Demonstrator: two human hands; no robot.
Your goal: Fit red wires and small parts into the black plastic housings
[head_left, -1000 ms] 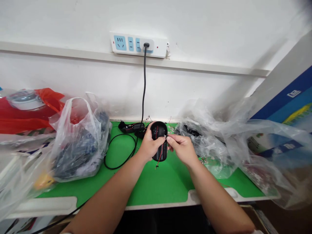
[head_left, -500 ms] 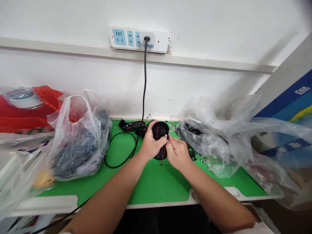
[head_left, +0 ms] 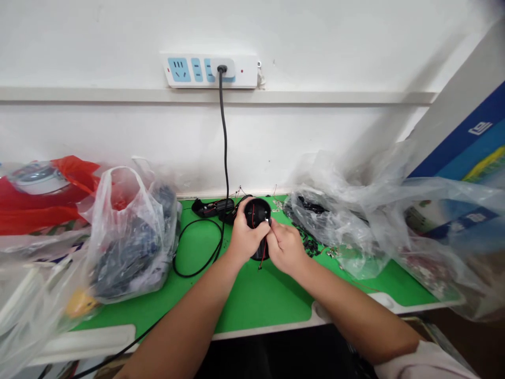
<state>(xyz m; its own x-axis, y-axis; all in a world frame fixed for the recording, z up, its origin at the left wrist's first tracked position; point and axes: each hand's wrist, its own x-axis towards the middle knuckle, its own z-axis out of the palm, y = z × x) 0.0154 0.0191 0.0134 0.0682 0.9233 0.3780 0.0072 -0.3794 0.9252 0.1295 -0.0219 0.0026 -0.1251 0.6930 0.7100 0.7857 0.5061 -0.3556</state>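
Observation:
A black rounded plastic housing stands tilted over the green table, its hollow inside facing me. My left hand wraps round its left side, thumb laid across the opening. A thin red wire runs inside the housing, and a red and black wire end hangs below it. At the right rim, a small silvery piece shows near my left thumb tip. My right hand is closed in a pinch there; its fingers hide most of what they grip.
Behind my left hand lie black housing parts and a looped black cable. Small black pieces and clear plastic bags are on the right. A filled bag stands left. A power strip hangs on the wall.
The camera view has tilted and shifted slightly. Both hands stay on the black housing in nearly the same pose, with the silvery piece still at its right rim.

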